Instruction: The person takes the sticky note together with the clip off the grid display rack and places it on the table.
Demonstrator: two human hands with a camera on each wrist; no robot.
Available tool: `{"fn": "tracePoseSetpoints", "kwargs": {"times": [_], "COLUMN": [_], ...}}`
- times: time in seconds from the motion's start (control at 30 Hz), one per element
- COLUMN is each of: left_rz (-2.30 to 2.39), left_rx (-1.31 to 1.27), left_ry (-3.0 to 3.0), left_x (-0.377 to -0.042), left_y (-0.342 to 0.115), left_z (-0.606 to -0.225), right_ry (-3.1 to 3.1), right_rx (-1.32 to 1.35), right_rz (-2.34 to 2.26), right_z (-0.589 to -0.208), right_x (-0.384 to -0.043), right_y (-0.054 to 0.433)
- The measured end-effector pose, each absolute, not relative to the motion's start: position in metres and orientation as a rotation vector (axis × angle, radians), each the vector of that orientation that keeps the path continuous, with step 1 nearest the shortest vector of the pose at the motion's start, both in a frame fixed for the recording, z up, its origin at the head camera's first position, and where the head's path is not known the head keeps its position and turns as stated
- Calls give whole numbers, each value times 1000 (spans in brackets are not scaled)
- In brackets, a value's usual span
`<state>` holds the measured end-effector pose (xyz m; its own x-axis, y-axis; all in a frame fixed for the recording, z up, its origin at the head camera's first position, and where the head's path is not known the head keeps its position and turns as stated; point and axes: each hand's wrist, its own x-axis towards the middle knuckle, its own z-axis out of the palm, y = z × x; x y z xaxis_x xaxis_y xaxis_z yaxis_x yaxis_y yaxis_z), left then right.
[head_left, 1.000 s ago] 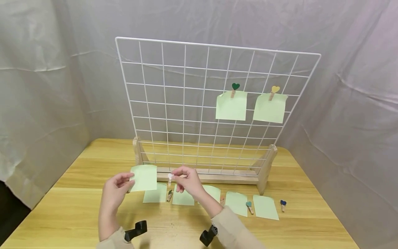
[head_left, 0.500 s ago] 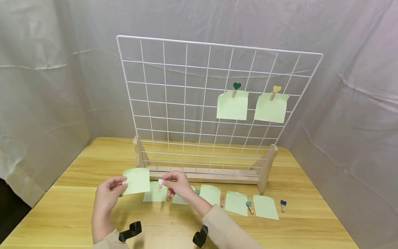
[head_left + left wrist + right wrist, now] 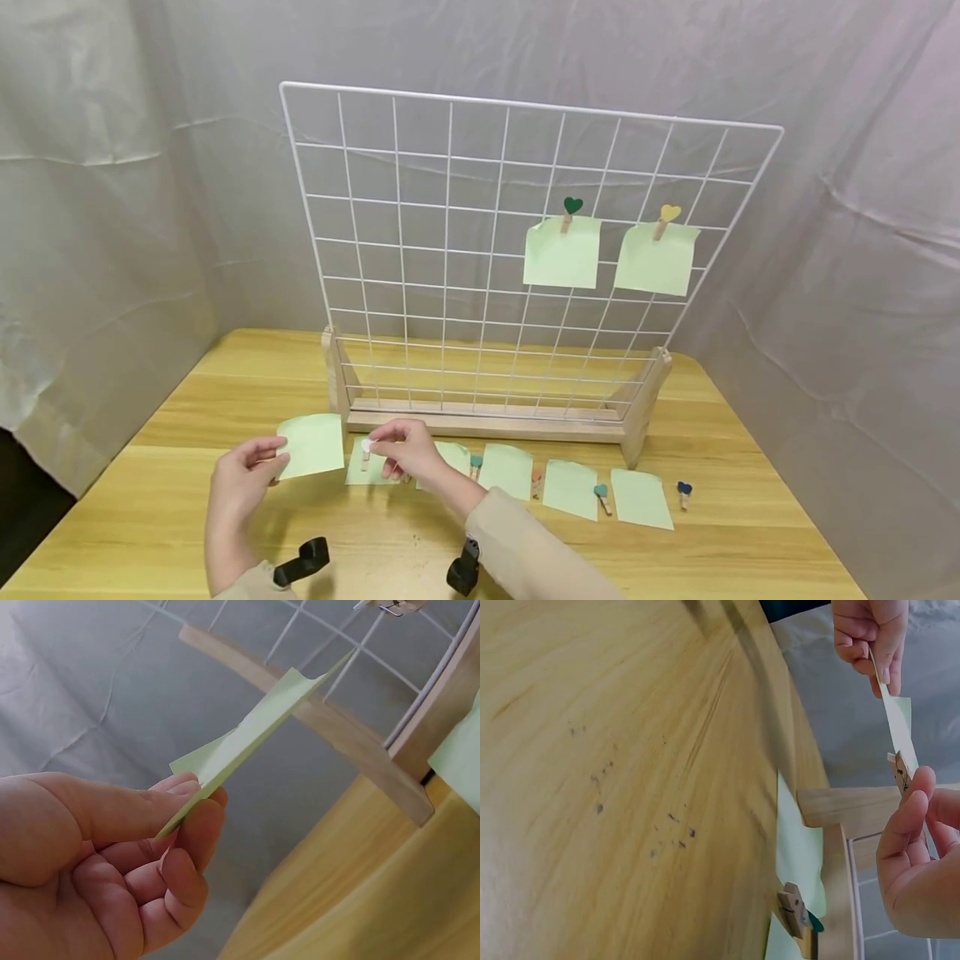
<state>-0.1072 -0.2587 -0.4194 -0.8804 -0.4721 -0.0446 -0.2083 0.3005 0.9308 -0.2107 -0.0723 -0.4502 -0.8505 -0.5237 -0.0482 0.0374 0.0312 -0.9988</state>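
Observation:
A pale green sticky note (image 3: 311, 447) is pinched at its left edge by my left hand (image 3: 243, 479), held above the table. The left wrist view shows the note (image 3: 247, 739) nearly edge-on between thumb and fingers. My right hand (image 3: 412, 454) pinches a small wooden clothespin (image 3: 365, 458) with a white heart, a little right of the note. In the right wrist view the clothespin (image 3: 901, 771) points toward the note; whether they touch cannot be told. Below the right hand lies another green note (image 3: 360, 475), partly hidden.
A white wire grid (image 3: 472, 225) stands in a wooden base (image 3: 487, 425). Two notes hang on it from a green-heart clothespin (image 3: 572, 208) and a yellow-heart clothespin (image 3: 667, 217). Several notes and clothespins lie in a row before the base, ending at a blue-heart clothespin (image 3: 684, 493).
Both hands have moved left and slightly toward the person, carrying the note and the white-heart clothespin. Notes and clothespins that the right arm covered now show on the table.

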Motion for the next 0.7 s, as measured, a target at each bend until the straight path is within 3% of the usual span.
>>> {"fn": "tracePoseSetpoints", "kwargs": {"times": [0.7], "left_rz": [-1736], "left_rx": [710], "left_ry": [-2318], "left_x": [-101], "left_y": [-277], "left_z": [-440], "right_ry": [2036], "right_rx": [-469], "right_rz": [-1686], "right_z": [-465], "right_x": [-205], "right_y": [-100]}}
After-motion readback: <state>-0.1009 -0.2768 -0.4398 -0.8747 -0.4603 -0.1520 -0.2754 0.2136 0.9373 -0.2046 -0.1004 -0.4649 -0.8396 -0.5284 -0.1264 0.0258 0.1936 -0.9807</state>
